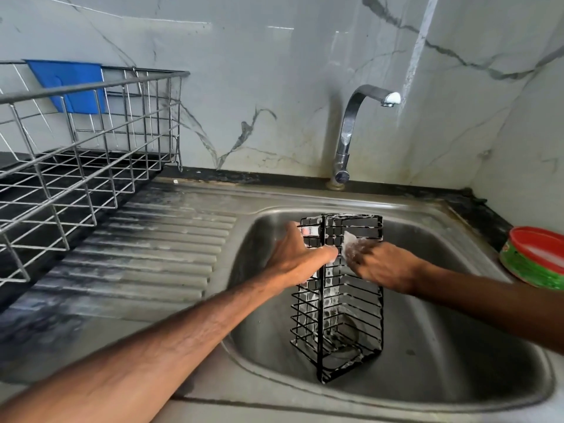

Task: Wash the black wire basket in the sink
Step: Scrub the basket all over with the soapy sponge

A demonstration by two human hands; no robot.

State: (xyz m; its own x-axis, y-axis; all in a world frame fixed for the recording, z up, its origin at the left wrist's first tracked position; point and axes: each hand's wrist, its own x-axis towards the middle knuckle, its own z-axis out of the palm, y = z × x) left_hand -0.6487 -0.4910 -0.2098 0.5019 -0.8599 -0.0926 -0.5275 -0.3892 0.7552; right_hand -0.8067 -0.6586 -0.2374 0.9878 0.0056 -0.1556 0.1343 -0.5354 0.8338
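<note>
Head cam pov, so nearest thing is the two forearms coming in from the bottom, both reaching into the sink (457,389). Black wire basket (341,303) is standing on end in the bowl, bottom corner on the steel right by the drain, and it's got white suds all over the wires, esp near the top. Left hand (297,259) is clamped round the upper left side w/ fingers hooked thru the wires, prob just to keep it upright and stop it skating around on the wet steel. Right hand (377,264) is closed on a soapy white scrub pad (351,244) pressed against the upper right face, so imo they're mid-scrub and rinsing isn't done yet. Tall and narrow + slippery = could tip if the left grip loosens. Sink's stainless, dull and water stained, ribbed drainboard (158,257) on the left. Right edge has a red and green tub (537,257), can't tell what's in it, maybe dish soap paste. Further back on the left a shiny steel dish rack (82,154) sits on a dark counter w/ a blue thing (70,85) leaning in it. Tap (351,132) at the back is off, no water running, spout aimed right. Walls are white marble-look tile w/ grey veins, corner on the right.
</note>
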